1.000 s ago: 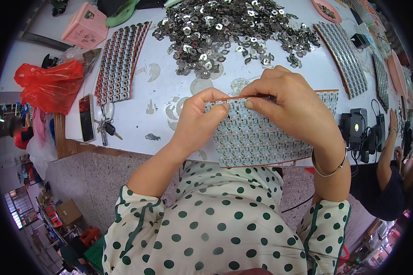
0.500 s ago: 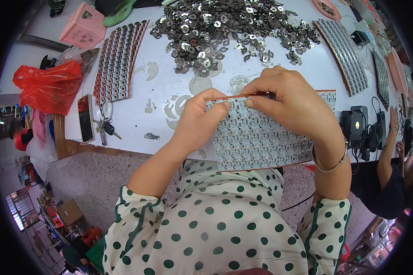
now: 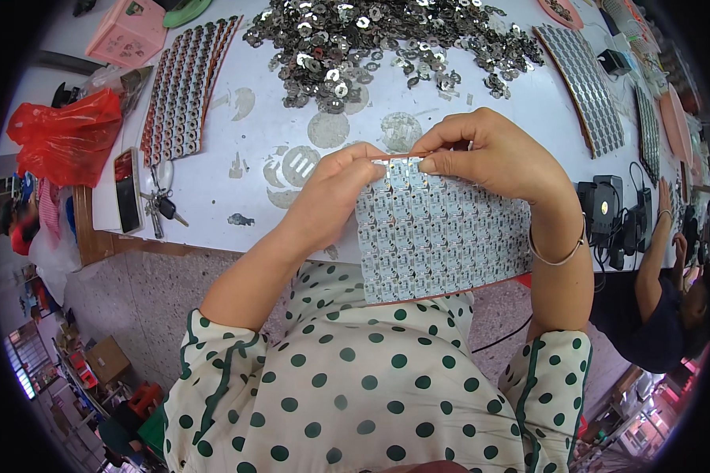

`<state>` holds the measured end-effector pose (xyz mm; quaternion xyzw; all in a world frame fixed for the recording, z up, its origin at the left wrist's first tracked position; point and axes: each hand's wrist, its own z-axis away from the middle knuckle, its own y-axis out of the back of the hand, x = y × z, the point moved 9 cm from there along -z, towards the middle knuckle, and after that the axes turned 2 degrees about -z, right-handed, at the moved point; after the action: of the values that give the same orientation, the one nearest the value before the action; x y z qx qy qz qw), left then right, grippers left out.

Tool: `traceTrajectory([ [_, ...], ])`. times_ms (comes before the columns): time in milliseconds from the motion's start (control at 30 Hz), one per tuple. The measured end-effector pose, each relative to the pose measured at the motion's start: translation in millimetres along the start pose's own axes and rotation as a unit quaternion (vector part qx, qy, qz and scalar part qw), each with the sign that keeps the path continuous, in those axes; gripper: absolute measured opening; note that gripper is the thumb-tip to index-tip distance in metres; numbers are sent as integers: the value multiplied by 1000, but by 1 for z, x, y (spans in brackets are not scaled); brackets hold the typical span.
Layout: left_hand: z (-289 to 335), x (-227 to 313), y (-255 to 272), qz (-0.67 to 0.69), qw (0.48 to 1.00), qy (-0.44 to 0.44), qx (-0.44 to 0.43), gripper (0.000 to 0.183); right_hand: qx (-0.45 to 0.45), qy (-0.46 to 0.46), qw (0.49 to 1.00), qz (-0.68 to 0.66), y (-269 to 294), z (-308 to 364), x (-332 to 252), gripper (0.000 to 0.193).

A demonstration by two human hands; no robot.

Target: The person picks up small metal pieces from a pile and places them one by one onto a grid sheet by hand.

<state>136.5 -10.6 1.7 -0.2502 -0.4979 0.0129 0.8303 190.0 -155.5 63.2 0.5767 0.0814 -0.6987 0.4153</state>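
A white circuit board panel [image 3: 443, 232], covered in rows of small identical boards with a reddish edge, stands tilted over the table's near edge and my lap. My left hand [image 3: 331, 189] pinches its top left corner, thumb on the face and fingers behind. Close beside it, my right hand [image 3: 493, 154] grips the top edge between thumb and bent index finger. Whether a small part sits under the right fingertips cannot be made out. Past my hands spreads a large heap of small shiny metal pieces [image 3: 331, 59].
Filled panels lie at the left [image 3: 183, 91] and right [image 3: 582, 88]. Left are a phone [image 3: 128, 191], keys [image 3: 164, 206], a red plastic bag [image 3: 65, 138] and a pink box [image 3: 126, 31]. Black power adapters [image 3: 607, 209] stand right, near a co-worker's arm [image 3: 653, 252].
The panel's face has tipped up more toward me, and its lower edge sits slightly lower. My hands stay at its top edge. The whole view has shifted a little.
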Motion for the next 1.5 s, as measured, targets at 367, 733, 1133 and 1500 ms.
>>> traceTrajectory([
  [367, 1, 2, -5, -69, 998, -10, 4, 18, 11, -21, 999, -36, -3, 7, 10, 19],
  [733, 13, 25, -13, -195, 971, -142, 11, 15, 159, 84, 966, 185, 2, 41, -39, 17],
  [1133, 7, 25, -9, -219, 964, -144, 51, 12, 169, 80, 961, 206, 2, 41, -44, 18],
  [1500, -21, 2, 16, -184, 978, -76, 63, 10, 99, -37, 991, 82, -11, 12, 6, 22],
])
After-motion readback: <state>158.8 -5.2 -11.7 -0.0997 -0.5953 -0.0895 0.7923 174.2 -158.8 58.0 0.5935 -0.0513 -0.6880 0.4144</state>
